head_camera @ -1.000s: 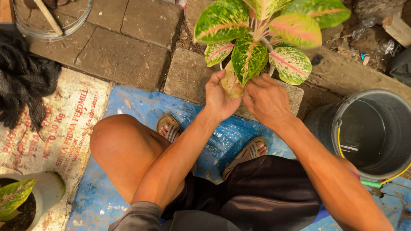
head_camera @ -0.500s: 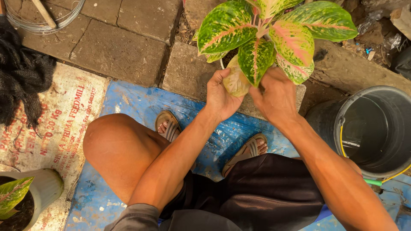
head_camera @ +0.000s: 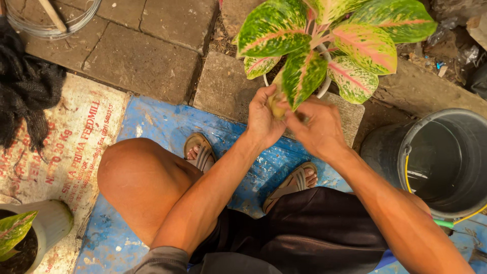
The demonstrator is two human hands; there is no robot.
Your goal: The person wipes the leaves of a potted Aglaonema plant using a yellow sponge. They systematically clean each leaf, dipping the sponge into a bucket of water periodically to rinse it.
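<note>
A potted plant (head_camera: 329, 45) with green, yellow and pink leaves stands in a white pot (head_camera: 322, 91) on a stone paver in front of me. My left hand (head_camera: 264, 119) pinches a yellowish leaf (head_camera: 276, 101) low on the plant, at the pot's near rim. My right hand (head_camera: 317, 127) is closed on the plant's base right next to it, under a hanging green leaf (head_camera: 302, 76). What its fingers hold is hidden. Both forearms reach out over my knees.
A dark bucket (head_camera: 446, 157) with a yellow hose stands at the right. I squat in sandals on a blue tarp (head_camera: 152, 122). A printed sack (head_camera: 56, 147) lies at the left, with a black net (head_camera: 25, 86) above it and another white potted plant (head_camera: 30, 233) at bottom left.
The view has shifted so the plant sits higher and more to the right. My hands have drawn together at the pot's rim, the left one gripping the yellowish leaf lower down.
</note>
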